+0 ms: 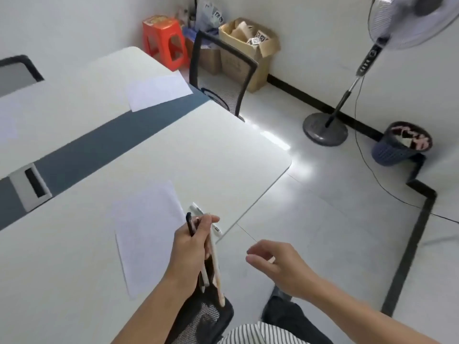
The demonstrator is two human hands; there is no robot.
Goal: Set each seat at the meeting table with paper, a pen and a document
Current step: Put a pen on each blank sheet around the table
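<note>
Striped shirt fabric (260, 333) is showing at the bottom edge, with a black mesh chair back (206, 316) sitting just left of it under the forearm. Low in the centre, the left hand (188, 247) is clenching a bundle of pens (214, 264): pale cream barrels are running down past the wrist and a black one is poking up above the knuckles. To its right, the right hand (273, 264) is hanging over the floor with loosely curled fingers, grasping nothing.

Just above the left hand, a white pen (196, 209) is lying on the table (223, 150), close beside the right edge of a blank white sheet (146, 234) that is lying flat and tilted.

Farther up, a blue-grey strip (99, 142) is crossing the white tabletop, with a cable box (32, 187) sitting in it at the left. Beyond it a second sheet (159, 91) is lying before another black chair (221, 78).

In the upper part, an orange stool (165, 42) and cardboard boxes (248, 50) are standing against the wall; at the right, a pedestal fan (347, 95) and a dark waste basket (402, 145) are standing on the pale floor.
</note>
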